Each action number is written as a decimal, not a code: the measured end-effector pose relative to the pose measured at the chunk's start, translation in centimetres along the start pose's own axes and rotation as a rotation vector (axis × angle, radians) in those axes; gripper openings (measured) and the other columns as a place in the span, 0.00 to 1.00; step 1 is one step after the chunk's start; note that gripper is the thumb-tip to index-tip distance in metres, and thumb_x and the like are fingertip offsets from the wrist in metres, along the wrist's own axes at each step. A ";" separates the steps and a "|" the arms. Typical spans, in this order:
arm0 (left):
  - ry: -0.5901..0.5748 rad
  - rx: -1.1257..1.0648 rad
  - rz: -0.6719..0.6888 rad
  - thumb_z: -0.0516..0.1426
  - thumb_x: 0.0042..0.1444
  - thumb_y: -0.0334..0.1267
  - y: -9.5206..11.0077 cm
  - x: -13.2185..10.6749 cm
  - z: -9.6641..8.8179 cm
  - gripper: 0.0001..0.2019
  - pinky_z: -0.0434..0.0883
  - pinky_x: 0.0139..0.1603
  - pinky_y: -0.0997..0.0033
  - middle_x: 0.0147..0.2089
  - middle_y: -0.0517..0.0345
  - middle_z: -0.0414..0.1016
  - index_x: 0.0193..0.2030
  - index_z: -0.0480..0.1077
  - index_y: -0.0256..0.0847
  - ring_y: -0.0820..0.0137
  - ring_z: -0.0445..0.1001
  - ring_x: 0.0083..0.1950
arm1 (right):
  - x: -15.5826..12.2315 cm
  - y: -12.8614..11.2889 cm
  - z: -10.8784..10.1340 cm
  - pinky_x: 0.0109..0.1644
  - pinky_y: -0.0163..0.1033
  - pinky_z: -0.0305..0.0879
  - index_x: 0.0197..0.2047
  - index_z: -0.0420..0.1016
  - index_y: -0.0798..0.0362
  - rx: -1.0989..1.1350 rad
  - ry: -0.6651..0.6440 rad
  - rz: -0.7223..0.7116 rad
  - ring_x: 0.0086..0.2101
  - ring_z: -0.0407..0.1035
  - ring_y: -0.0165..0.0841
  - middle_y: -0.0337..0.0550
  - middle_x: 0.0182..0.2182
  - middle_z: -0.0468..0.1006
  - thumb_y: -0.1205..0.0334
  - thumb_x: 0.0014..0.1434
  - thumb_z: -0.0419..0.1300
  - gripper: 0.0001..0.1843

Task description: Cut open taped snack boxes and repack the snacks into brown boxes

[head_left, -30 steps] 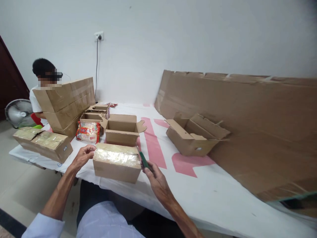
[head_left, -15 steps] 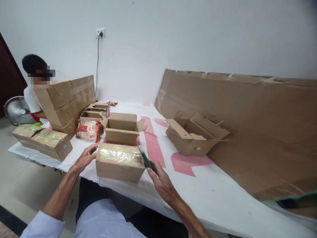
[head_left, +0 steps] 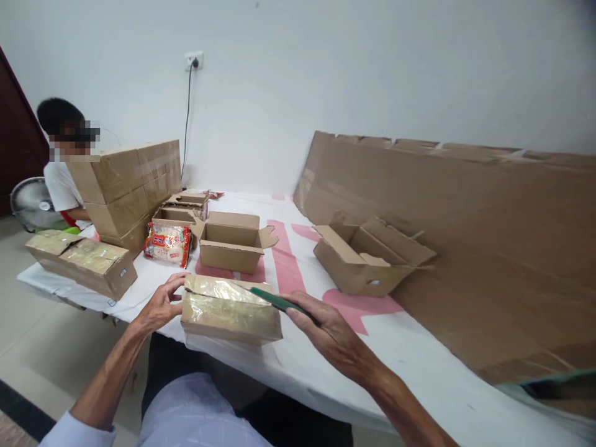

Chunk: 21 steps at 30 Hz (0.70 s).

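A closed cardboard box [head_left: 228, 316] with shiny clear tape over its top lies at the front edge of the table. My left hand [head_left: 161, 304] grips its left end, fingers at the back corner and thumb lower on the side. In my right hand [head_left: 321, 320] is a green-handled knife [head_left: 274, 299], its fingers closed round the handle. The knife lies over the box top along the seam, where the tape shows a dark line; its thin tip is hard to make out. Behind the box stands an open cardboard box [head_left: 230, 257] with its flaps up.
A red and clear food packet [head_left: 167, 244] leans by open boxes. Left are a taped box [head_left: 84, 264], stacked cartons [head_left: 123, 186], a seated person [head_left: 63, 180] and a fan [head_left: 35, 205]. Right, an open box [head_left: 358, 267] stands before a large cardboard sheet [head_left: 442, 230].
My right hand has brought the knife from the box's right end leftward over its top. The box has tipped toward me, showing more of its top. My left hand stays at the left end.
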<state>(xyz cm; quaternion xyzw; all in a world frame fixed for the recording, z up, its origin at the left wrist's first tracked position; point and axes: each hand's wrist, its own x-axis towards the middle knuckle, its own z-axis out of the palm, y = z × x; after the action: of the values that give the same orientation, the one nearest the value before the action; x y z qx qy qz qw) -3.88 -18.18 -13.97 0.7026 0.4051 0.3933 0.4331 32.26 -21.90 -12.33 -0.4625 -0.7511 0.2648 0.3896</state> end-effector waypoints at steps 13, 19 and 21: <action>0.003 0.128 -0.010 0.68 0.54 0.38 0.9 -0.4 0.3 0.27 0.72 0.64 0.53 0.73 0.48 0.63 0.62 0.78 0.53 0.52 0.66 0.71 | 5.0 -6.6 0.4 0.45 0.42 0.73 0.48 0.83 0.51 -0.156 -0.259 -0.280 0.39 0.79 0.38 0.47 0.40 0.86 0.58 0.72 0.52 0.18; 0.015 0.153 0.003 0.67 0.53 0.35 1.0 -0.5 0.3 0.27 0.72 0.63 0.57 0.73 0.49 0.65 0.62 0.78 0.53 0.53 0.67 0.70 | 6.1 -7.4 0.6 0.43 0.41 0.70 0.46 0.84 0.52 -0.230 -0.303 -0.257 0.37 0.78 0.37 0.46 0.41 0.87 0.60 0.71 0.53 0.17; 0.020 0.158 -0.004 0.67 0.53 0.35 1.0 -0.5 0.3 0.27 0.72 0.62 0.58 0.72 0.49 0.65 0.61 0.78 0.53 0.53 0.67 0.70 | 6.6 -7.9 0.7 0.42 0.40 0.69 0.45 0.84 0.52 -0.260 -0.325 -0.258 0.37 0.78 0.37 0.46 0.40 0.86 0.60 0.71 0.53 0.17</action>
<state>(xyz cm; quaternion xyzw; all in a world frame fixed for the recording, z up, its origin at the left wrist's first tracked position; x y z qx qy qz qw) -3.60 -18.97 -13.25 0.7298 0.4408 0.3662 0.3728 26.05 -19.43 -4.50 -0.3606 -0.8845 0.1846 0.2315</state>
